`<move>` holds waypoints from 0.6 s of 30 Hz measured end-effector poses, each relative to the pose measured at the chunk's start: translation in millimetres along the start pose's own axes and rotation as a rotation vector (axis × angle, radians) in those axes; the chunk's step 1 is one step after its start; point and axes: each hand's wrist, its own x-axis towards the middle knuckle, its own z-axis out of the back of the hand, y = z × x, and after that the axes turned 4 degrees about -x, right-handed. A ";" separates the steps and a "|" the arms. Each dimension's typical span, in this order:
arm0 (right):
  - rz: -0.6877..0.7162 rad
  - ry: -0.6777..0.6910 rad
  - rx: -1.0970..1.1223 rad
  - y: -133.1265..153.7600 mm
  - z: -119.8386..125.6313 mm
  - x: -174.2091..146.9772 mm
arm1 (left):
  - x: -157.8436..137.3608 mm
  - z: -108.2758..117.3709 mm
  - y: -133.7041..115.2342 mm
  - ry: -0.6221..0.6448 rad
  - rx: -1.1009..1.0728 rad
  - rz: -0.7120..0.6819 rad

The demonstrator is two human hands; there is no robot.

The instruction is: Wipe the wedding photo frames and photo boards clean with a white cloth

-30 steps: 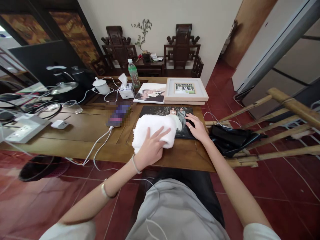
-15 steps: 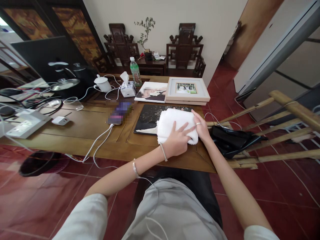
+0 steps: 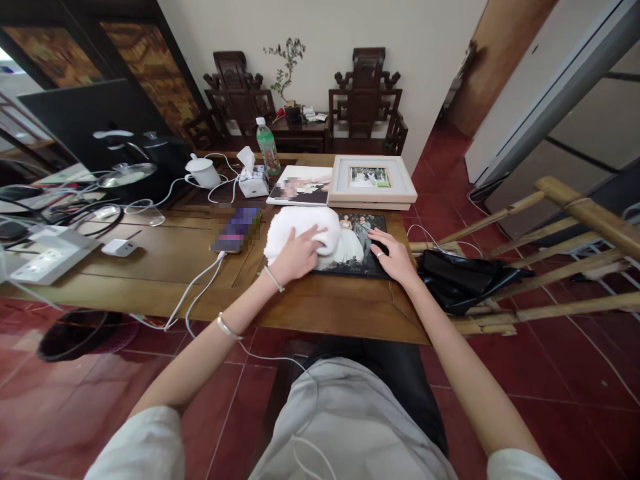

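Observation:
A folded white towel (image 3: 300, 227) lies over the left part of a dark photo panel (image 3: 373, 263) on the table. My left hand (image 3: 299, 257) holds the towel against the panel from above, fingers spread over it and thumb side at its folded right edge. The panel's uncovered part shows two people, one in a white gown. On the panel's right edge rests my right hand (image 3: 395, 257), its fingers apart and holding nothing; one finger wears a ring. The towel hides the panel's left part.
Behind the panel are a framed photo (image 3: 335, 180) and a flat photo print (image 3: 295, 195). A phone (image 3: 237, 230) with a cable lies to the left. Farther back stand a tissue box (image 3: 254, 181), a bottle (image 3: 268, 147) and a lidded cup (image 3: 203, 173). A bamboo rack (image 3: 560, 193) stands right.
My left hand has slid the towel leftward across the panel, uncovering the photographed couple. My right hand has come away from the towel onto the panel's right edge.

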 end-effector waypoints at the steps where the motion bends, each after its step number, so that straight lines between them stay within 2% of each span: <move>1: 0.005 -0.001 0.001 -0.9 -0.3 -0.1 | 5.0 -0.2 12.0 -0.010 0.013 0.027; 4: 0.010 -0.002 -0.003 -2.2 -0.6 -0.5 | 11.1 -0.4 36.2 -0.037 0.037 0.098; 6: 0.008 0.001 -0.011 -2.3 -0.6 -0.6 | 4.9 0.0 40.3 -0.035 0.028 0.093; 9: 0.010 0.006 -0.019 -2.0 -0.9 -0.5 | -20.7 2.6 30.3 -0.010 -0.003 0.049; 15: 0.005 0.007 -0.021 -0.9 -2.3 0.3 | -92.1 17.0 -7.4 0.094 -0.008 -0.013; 18: 0.003 0.007 -0.017 -0.6 -2.3 0.3 | -102.2 22.6 -10.5 0.126 0.032 -0.017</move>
